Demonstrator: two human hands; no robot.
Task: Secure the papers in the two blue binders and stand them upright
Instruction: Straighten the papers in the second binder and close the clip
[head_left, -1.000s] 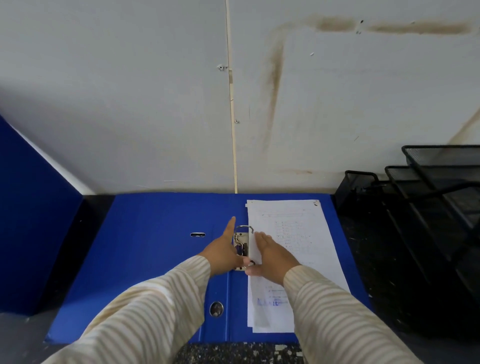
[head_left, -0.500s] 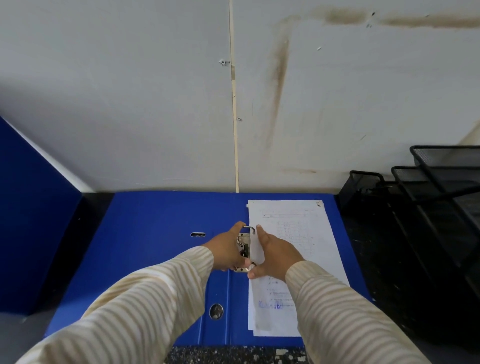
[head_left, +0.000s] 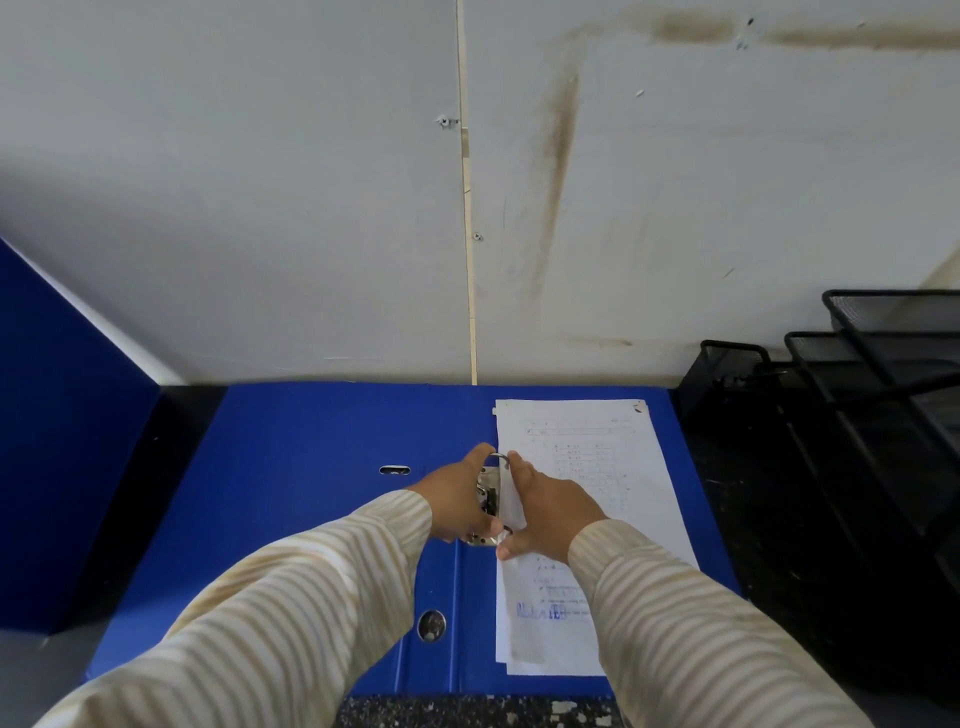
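Blue lever-arch binder (head_left: 311, 509) lay open flat on the dark speckled desk (head_left: 769, 519), its far edge against the grey wall panel (head_left: 260, 208), with the white printed sheets (head_left: 587, 467) stacked on its right-hand board. You had both hands at the silver ring mechanism (head_left: 488, 499) on the spine. Your left hand (head_left: 457, 499) was curled around the mechanism from the left, fingers closed on the metal, while your right hand (head_left: 545, 509) lay flat with fingers spread, pressing the inner margin of the sheets just beside the rings; it gripped nothing.

The risk, as I judge it, was a ring snapping shut on a fingertip, since your right index finger and thumb sat touching the arches. Another was the sheets slipping off the prongs if your right palm eased, leaving torn holes or loose pages. Whether the arches had fully met I could not tell, since your hands hid the joints.

A second blue binder (head_left: 57, 441) stood at the left edge, well apart from both hands. Black wire mesh trays (head_left: 857, 389) stood to the right.
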